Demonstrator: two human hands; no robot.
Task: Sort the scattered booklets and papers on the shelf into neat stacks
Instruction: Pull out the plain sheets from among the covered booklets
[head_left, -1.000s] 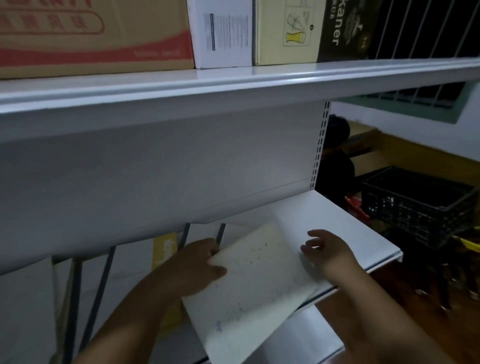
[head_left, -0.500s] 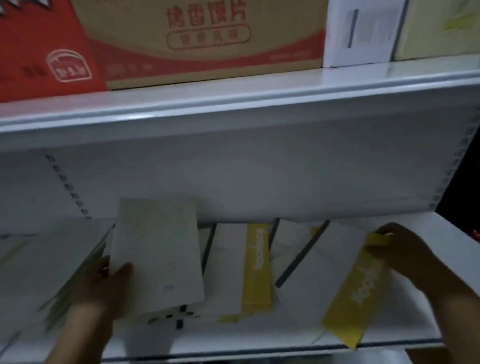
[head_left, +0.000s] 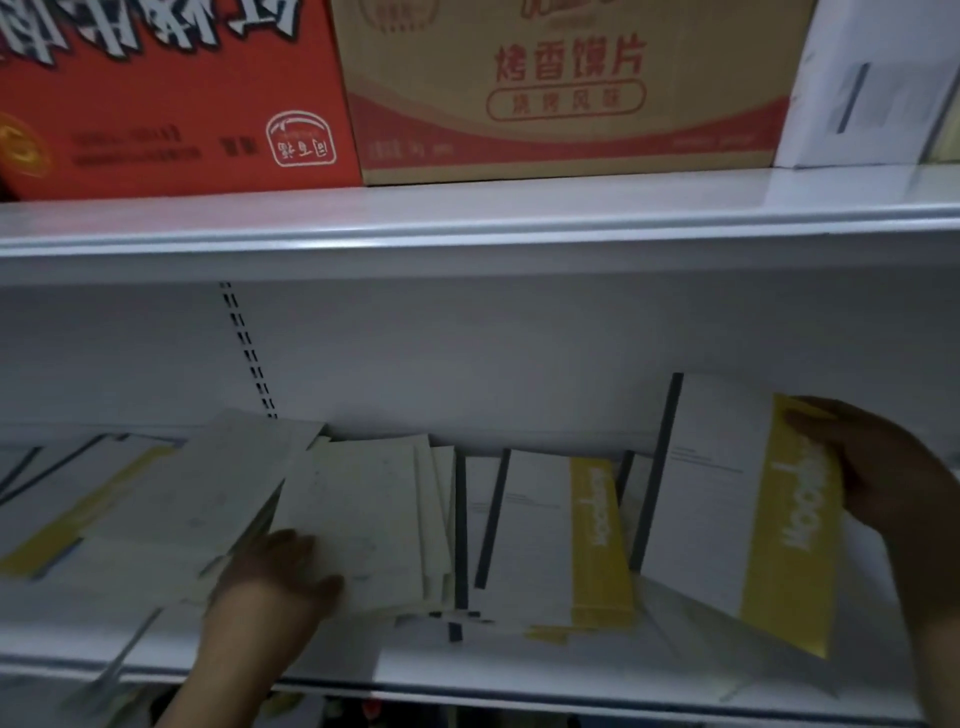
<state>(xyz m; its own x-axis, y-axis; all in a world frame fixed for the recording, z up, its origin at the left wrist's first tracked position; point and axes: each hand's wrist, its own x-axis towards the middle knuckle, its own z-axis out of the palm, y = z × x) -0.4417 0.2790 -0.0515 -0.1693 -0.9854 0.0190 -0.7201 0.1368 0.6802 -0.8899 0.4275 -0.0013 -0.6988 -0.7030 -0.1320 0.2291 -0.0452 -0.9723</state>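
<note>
Booklets and papers lie scattered along the white shelf. My left hand grips the lower left corner of a plain pale booklet, which lies on a small stack at the middle. My right hand holds a white booklet with a yellow band and a dark spine by its right edge, lifted and tilted above the shelf. Another yellow-banded booklet lies flat between the two. More overlapping papers spread out to the left.
The upper shelf hangs low over the work area. On it stand a red carton, a brown and red carton and a white box. The shelf's back panel is close behind the papers.
The view swung left along the shelf. My left hand lowered the pale booklet onto the middle stack. My right hand raised the yellow-banded booklet higher and more upright.
</note>
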